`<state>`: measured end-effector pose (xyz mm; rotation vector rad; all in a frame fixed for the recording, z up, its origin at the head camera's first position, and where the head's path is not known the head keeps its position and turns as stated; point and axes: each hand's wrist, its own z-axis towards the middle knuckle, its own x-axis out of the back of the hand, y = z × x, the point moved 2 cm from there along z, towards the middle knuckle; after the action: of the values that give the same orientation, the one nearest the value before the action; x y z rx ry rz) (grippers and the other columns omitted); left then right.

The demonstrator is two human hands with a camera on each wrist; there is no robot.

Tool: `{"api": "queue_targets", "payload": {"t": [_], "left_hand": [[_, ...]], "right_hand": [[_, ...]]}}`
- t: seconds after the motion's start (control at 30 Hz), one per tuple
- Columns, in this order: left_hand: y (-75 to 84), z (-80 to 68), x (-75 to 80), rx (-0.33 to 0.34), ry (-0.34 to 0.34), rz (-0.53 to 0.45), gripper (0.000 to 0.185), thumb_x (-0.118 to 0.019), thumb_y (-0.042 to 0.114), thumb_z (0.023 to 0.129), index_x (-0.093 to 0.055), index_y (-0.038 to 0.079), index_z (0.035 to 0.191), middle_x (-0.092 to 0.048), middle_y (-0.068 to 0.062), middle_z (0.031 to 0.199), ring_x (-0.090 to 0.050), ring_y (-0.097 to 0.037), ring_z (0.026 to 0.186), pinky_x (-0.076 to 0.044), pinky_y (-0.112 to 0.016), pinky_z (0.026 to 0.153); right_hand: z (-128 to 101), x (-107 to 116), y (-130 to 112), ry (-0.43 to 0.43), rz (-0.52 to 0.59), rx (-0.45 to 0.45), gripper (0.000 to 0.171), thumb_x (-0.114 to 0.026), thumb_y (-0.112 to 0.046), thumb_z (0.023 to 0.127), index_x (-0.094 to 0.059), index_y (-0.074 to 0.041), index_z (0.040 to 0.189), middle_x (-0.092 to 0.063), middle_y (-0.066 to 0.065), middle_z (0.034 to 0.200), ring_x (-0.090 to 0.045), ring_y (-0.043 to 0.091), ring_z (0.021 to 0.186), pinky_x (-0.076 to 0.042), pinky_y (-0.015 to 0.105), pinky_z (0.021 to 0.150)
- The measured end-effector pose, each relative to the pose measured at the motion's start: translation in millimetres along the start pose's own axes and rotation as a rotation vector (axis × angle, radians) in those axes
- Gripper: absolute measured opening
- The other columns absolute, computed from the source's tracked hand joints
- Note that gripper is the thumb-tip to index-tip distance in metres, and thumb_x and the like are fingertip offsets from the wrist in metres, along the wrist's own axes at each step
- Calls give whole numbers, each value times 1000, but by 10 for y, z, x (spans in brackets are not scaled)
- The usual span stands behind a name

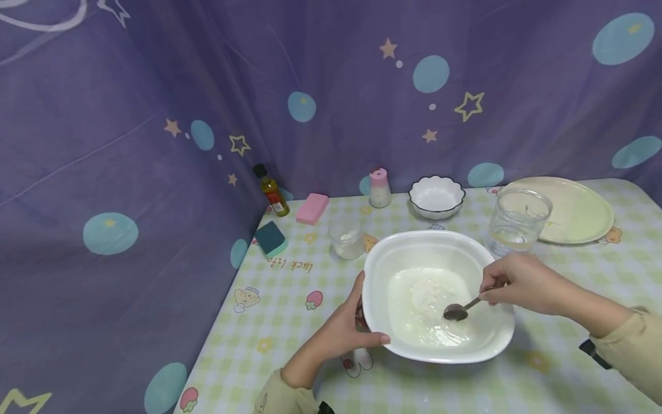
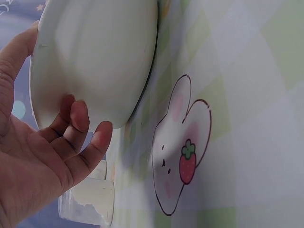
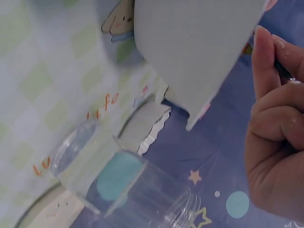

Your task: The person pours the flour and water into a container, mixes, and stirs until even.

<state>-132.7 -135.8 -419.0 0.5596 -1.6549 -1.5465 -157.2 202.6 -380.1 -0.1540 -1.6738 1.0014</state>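
Observation:
A white basin (image 1: 377, 259) stands on the table, with pale cloudy liquid and a whitish patch in it. My left hand (image 1: 338, 328) holds the basin's left side, thumb at the rim; in the left wrist view its other fingers (image 2: 80, 116) lie along the outer wall. Between thumb and fingers my right hand (image 1: 522, 284) pinches the handle of a dark metal spoon (image 1: 455, 312). The spoon's bowl is low inside the basin, at the liquid. In the right wrist view the right hand (image 3: 280, 128) is beside the basin's outer wall (image 3: 194, 42), and the spoon is mostly hidden.
Behind the basin are a clear cup of white powder (image 1: 347, 244), pink-topped shaker (image 1: 380, 190), scalloped bowl (image 1: 437, 198), glass jar of water (image 1: 517, 224) and oval tray (image 1: 584, 213). At the left are an oil bottle (image 1: 273, 192), pink sponge (image 1: 312, 208) and green sponge (image 1: 271, 238).

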Motion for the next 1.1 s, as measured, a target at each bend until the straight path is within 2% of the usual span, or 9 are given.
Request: {"api": "queue_targets", "payload": {"t": [0.17,0.37,0.57,0.77,0.97,1.1], "left_hand": [[-24,-6,1,-8,-1,4,119,-82,11,79,8,20,157,-59,-27,119,-66,-32,91,-57,-37,75],[-130,7,-1,6,7,18,120,-81,7,79,8,22,157,-59,-29,117,-67,-27,88,-57,-38,72],[-261,21,16,18,9,19,122,-83,11,79,9,31,157,-60,-24,119,-67,-21,88,-57,-36,73],[-261,30,22,15,5,13,122,-84,16,78,9,31,157,-60,-23,119,-67,-22,87,-57,-35,74],[-264,13,23,35,8,30,121,-83,21,79,9,31,157,-61,-20,119,-66,-20,88,-57,-35,74],[-268,8,26,40,10,35,121,-83,22,79,9,31,157,-61,-21,120,-66,-20,89,-56,-35,75]], "right_hand": [[27,-129,-26,22,61,74,15,-77,-14,83,-68,-24,75,-67,-14,69,-58,1,64,-45,22,54],[102,-299,-68,71,82,139,13,-78,-16,82,-70,-22,76,-66,-17,72,-48,-1,59,-40,21,52],[217,-400,-86,135,79,85,11,-77,-17,84,-71,-21,76,-67,-16,71,-47,0,59,-40,21,51],[329,-426,-87,199,61,11,12,-75,-16,86,-71,-23,76,-68,-15,74,-58,2,66,-46,23,57],[394,-378,-83,316,-32,-24,11,-78,-12,82,-72,-18,75,-68,-13,73,-64,11,74,-51,31,67],[384,-310,-61,334,-77,-23,8,-78,-12,81,-73,-17,77,-68,-13,72,-65,14,75,-51,35,68]]}}
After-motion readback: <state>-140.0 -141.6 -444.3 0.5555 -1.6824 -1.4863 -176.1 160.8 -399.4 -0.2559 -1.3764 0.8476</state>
